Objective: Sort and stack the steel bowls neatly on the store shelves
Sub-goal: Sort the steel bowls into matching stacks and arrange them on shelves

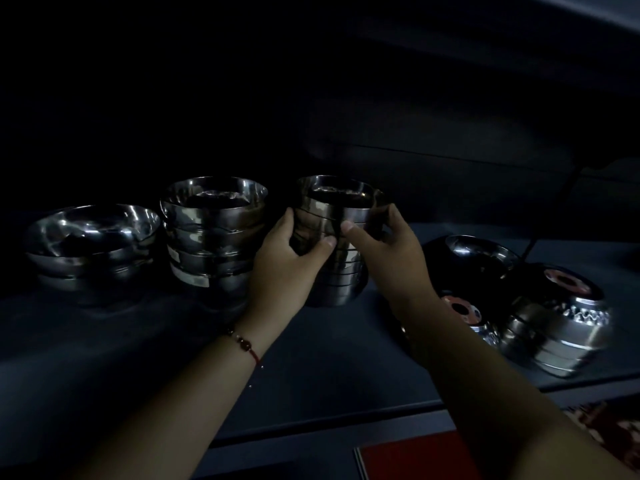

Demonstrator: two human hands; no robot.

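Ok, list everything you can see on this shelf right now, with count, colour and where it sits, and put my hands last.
Shelf: one, dark grey, spans the view.
Wide bowl stack: one short stack, shiny steel, far left.
Tall bowl stack: one, shiny steel, left of centre, upright.
Held bowl stack: one, shiny steel, centre, base on the shelf.
Upturned bowls: several in tilted stacks, steel, two with reddish round labels, right side; exact count unclear.
Red item: one, bottom edge, below the shelf.
Bracelet: one, red thread, left wrist.
Left hand: grips the held stack's left side.
Right hand: grips its right side.
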